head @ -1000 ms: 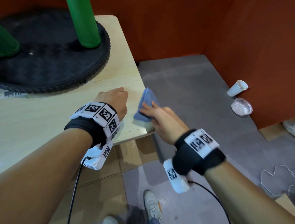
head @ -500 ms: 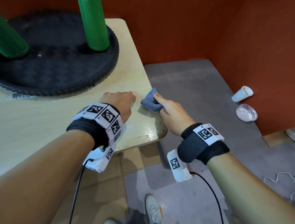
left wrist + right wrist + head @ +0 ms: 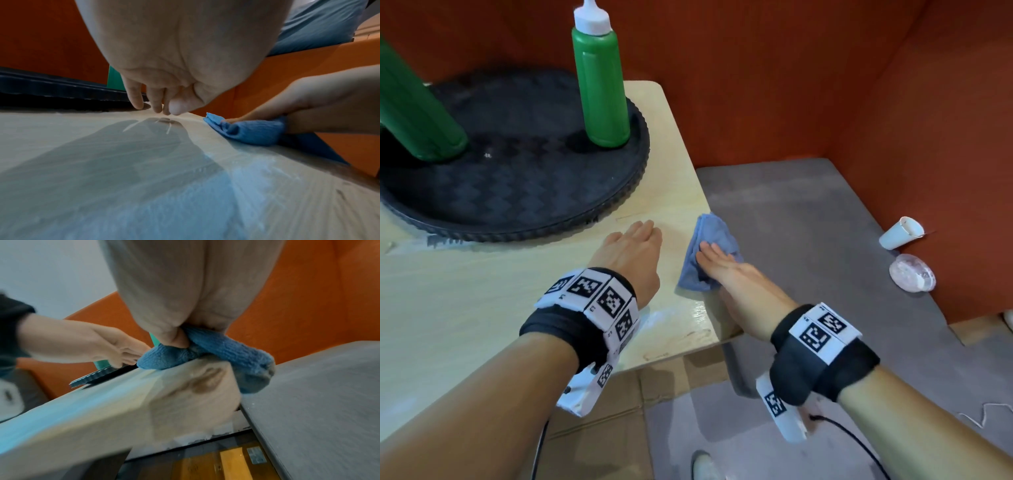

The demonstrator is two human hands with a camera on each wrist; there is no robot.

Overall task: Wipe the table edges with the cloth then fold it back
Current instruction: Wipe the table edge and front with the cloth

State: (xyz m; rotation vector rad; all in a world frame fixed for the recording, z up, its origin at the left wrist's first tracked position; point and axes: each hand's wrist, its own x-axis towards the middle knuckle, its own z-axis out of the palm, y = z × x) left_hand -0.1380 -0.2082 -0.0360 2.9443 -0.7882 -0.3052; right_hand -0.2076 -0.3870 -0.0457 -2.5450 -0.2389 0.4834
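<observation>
A crumpled blue cloth (image 3: 710,233) lies over the right edge of the pale wooden table (image 3: 482,308). My right hand (image 3: 722,270) holds it against that edge, thumb on top and the cloth bunched under the palm. The right wrist view shows the cloth (image 3: 226,350) draped down the table's side (image 3: 185,394), with the fingers behind it hidden. My left hand (image 3: 631,246) rests on the tabletop just left of the cloth, fingers relaxed and holding nothing. Seen from the left wrist, its fingertips (image 3: 156,105) touch the wood beside the cloth (image 3: 251,131).
A round black tray (image 3: 517,192) fills the back of the table and carries a green squeeze bottle (image 3: 601,89) and a second green bottle (image 3: 410,113). Right of the table lies a grey floor mat (image 3: 808,222) with a tipped paper cup (image 3: 900,233) and a clear lid (image 3: 911,272). Orange walls close the corner.
My right hand has slid the cloth along the right edge, away from the near corner, and its fingers have flattened. The left hand stays on the tabletop. The head view has tilted upward.
</observation>
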